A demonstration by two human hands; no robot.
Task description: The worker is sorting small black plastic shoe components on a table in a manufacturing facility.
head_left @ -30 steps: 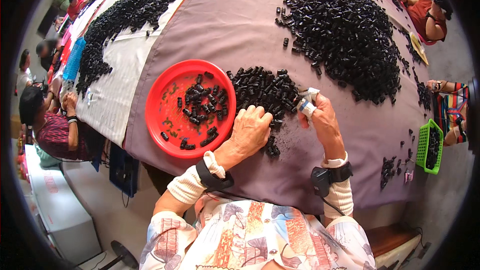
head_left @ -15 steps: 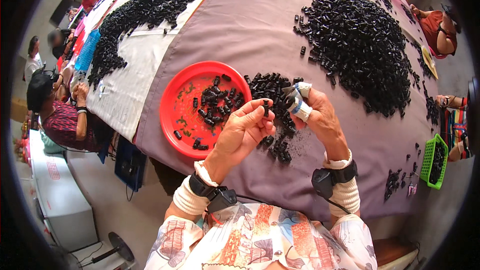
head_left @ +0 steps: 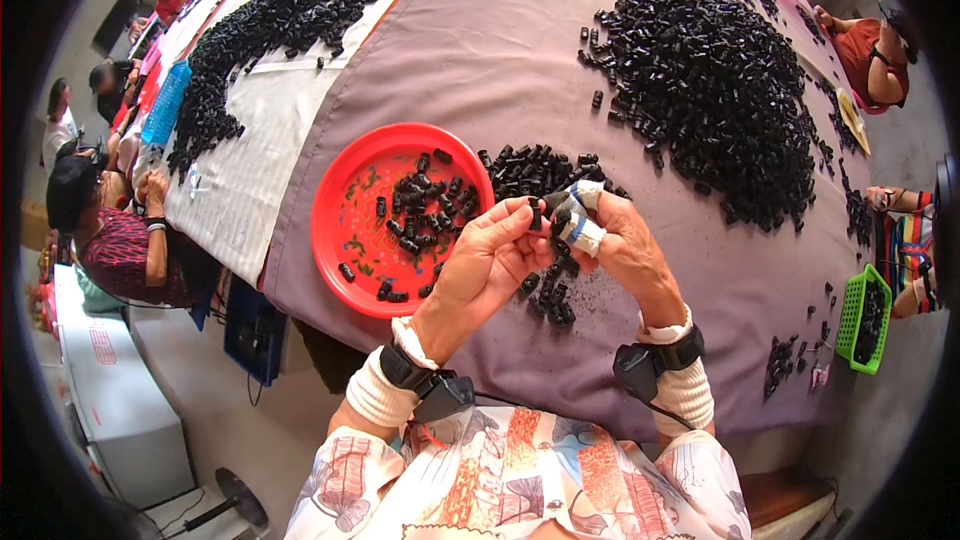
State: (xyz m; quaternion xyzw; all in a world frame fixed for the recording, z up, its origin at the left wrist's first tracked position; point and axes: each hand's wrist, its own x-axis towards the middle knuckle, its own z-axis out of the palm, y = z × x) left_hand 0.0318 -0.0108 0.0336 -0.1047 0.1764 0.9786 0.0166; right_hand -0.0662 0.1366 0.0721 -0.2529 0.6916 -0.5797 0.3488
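My left hand (head_left: 482, 265) pinches a small black cylindrical plastic piece (head_left: 536, 215) upright between thumb and forefinger. Close beside it is my right hand (head_left: 632, 252), its thumb and finger wrapped in white cloth with blue stripes. Those wrapped fingers are closed together at the piece; a dark bit shows between them, too small to name. Left of my hands stands a red round basin (head_left: 326, 230) with several similar black pieces in it. A small heap of black pieces (head_left: 545, 172) lies just beyond my hands, with dark crumbs on the cloth near it.
A large heap of black pieces (head_left: 700, 90) covers the far right of the mauve tablecloth (head_left: 470, 30). Another heap (head_left: 270, 30) lies on the pale cloth at left. A green basket (head_left: 853, 325) stands at the right edge. Other people sit around the tables.
My right hand has moved left and a little down, so its wrapped fingertips now meet the black piece. My left hand still holds that piece.
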